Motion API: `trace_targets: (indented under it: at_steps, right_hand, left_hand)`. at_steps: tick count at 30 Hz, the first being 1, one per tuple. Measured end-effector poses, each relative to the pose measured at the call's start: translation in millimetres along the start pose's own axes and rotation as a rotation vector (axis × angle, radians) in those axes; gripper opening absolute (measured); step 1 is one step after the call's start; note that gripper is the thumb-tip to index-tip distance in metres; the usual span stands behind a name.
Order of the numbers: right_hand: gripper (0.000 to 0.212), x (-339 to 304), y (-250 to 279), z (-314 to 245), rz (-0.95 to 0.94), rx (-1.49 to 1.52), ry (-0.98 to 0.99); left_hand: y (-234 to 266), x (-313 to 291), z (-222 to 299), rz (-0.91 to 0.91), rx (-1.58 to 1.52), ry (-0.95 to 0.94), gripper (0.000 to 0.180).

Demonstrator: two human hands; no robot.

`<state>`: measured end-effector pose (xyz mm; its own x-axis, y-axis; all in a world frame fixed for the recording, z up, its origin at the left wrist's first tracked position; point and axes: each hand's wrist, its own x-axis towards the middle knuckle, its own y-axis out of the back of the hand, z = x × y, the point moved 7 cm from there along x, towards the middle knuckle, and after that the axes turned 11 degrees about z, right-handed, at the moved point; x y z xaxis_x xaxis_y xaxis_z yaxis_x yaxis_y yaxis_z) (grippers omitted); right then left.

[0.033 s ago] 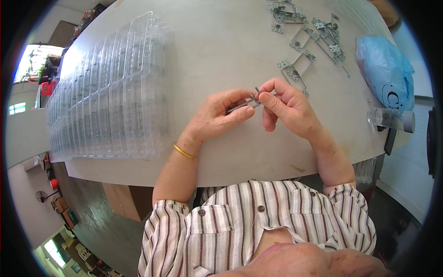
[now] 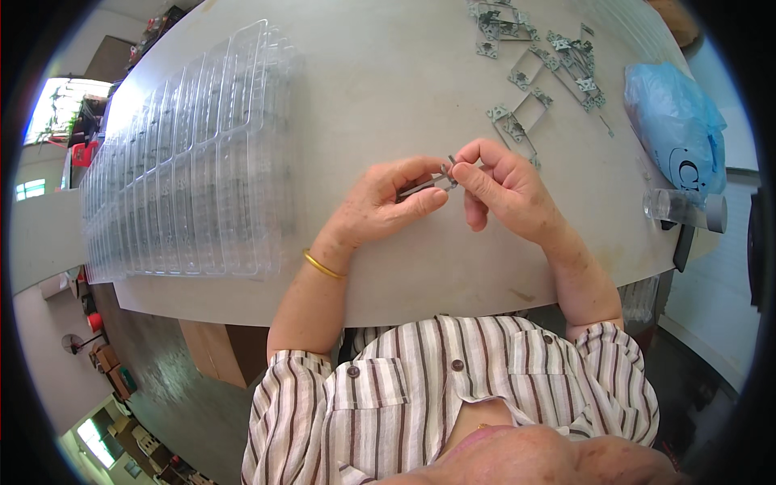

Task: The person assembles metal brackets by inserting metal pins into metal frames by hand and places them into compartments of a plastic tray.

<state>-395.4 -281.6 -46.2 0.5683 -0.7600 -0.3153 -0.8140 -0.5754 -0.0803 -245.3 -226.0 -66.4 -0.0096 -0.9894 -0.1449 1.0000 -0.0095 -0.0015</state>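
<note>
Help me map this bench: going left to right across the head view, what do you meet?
Stack of clear plastic trays → left hand → small metal part held in both hands → right hand → blue plastic bag.

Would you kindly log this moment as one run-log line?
left hand: pinching small grey metal frame part | right hand: gripping its end | loose grey metal frames: far right | clear plastic trays: left

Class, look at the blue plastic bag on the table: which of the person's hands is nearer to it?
Right. The right hand sits left of the blue plastic bag, with bare table between them; the left hand lies farther off, beyond the right hand, both pinching a small grey metal part.
</note>
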Motion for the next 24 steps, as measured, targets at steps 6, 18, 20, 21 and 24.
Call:
trace_targets:
  at_steps: [6,18,20,21,24]
  right_hand:
    - [0.016,4,13,0,0.12,-0.106,0.176]
    - [0.014,1,7,-2,0.113,-0.094,0.055]
    - [0.015,1,3,-3,0.079,-0.111,0.092]
    - [0.015,0,3,-4,0.071,-0.116,0.076]
    - [0.015,0,4,-1,0.074,-0.123,0.049]
  left_hand:
    - [-8,0,8,-0.087,0.057,-0.056,0.036]
    - [8,5,1,0.06,-0.398,0.088,0.047]
    - [10,5,-2,0.096,-0.405,0.088,0.045]
    - [10,5,-2,0.097,-0.406,0.088,0.045]
    - [11,6,-1,0.097,-0.392,0.074,0.043]
